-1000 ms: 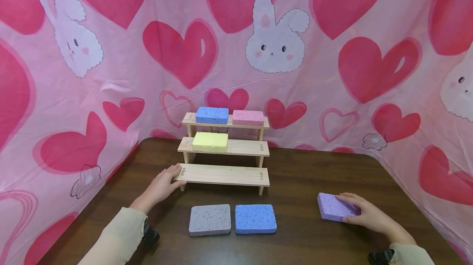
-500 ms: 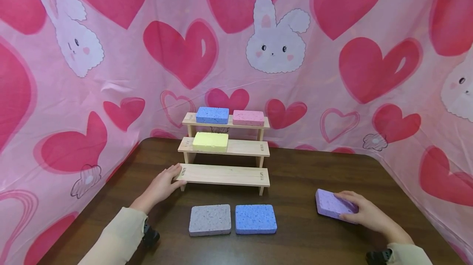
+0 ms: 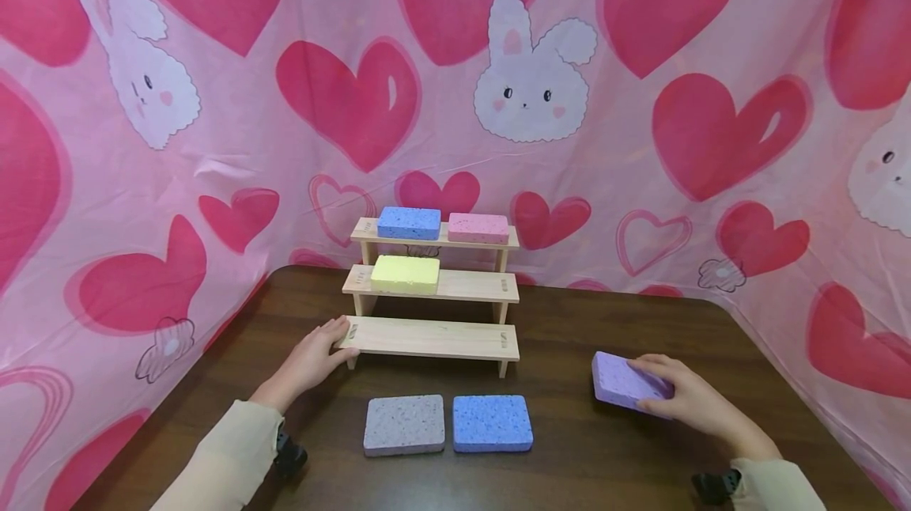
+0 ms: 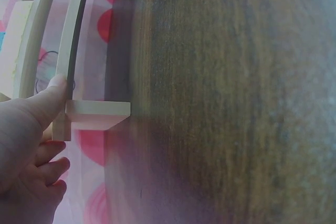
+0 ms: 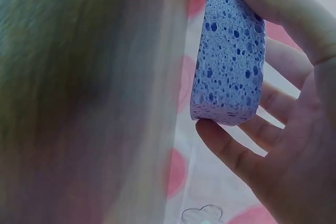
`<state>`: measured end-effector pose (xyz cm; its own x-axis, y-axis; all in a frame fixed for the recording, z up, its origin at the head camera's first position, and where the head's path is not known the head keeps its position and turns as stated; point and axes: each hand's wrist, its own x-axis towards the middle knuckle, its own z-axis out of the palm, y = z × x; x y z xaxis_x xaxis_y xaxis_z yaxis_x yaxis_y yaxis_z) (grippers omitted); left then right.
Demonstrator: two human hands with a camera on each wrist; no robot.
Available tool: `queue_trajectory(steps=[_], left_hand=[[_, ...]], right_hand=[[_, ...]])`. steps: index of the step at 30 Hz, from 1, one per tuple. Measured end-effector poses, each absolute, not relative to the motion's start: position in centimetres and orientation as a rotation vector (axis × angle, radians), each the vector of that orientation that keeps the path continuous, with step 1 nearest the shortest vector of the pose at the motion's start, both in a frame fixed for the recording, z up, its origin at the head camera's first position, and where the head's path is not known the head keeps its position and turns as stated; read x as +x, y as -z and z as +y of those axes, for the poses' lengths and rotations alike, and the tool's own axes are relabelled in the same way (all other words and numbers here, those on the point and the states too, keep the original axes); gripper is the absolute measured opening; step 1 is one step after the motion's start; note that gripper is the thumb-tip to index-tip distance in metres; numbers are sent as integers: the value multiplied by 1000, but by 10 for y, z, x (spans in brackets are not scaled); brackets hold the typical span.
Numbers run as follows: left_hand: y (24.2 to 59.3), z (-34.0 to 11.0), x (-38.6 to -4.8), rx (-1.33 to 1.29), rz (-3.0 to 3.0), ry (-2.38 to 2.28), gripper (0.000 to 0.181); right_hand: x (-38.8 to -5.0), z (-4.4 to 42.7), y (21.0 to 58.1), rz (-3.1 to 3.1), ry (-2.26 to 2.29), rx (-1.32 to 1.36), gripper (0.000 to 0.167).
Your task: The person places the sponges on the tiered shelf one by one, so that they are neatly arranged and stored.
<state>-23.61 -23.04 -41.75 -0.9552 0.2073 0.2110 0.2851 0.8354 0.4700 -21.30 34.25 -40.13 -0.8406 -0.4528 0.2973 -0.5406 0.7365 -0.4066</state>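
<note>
A three-step wooden rack (image 3: pixel 432 337) stands at the middle of the table. My left hand (image 3: pixel 308 364) grips the left end of its lowest step, the thumb on the front edge in the left wrist view, where the hand (image 4: pixel 31 145) shows at the left. On the right, my right hand (image 3: pixel 693 399) holds a purple sponge (image 3: pixel 622 381) between thumb and fingers; in the right wrist view the sponge (image 5: pixel 229 51) looks blue-violet and stands off the table. A grey sponge (image 3: pixel 403 425) and a blue sponge (image 3: pixel 492 422) lie side by side before the rack.
On the top step sit another blue sponge (image 3: pixel 409 223) and a pink sponge (image 3: pixel 478 228). The middle step bears a yellow sponge (image 3: pixel 405 274) on its left half. Behind the brown table (image 3: pixel 569 471) hangs a pink cloth (image 3: pixel 441 131) with hearts and rabbits.
My right hand has moved left and slightly away from me with the purple sponge, which has tilted. The left hand keeps its place on the rack.
</note>
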Motion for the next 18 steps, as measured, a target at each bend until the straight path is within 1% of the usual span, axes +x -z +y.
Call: queue_trajectory(steps=[9,18], left_hand=[[418,-231,-237,-387,-2862,769,64],[419,-231,-236,-395,-2853,772,62]], right_hand=[[-219,329,391,-2813,-820,789,59],[-229,311,382,-2797,-774,860,59]])
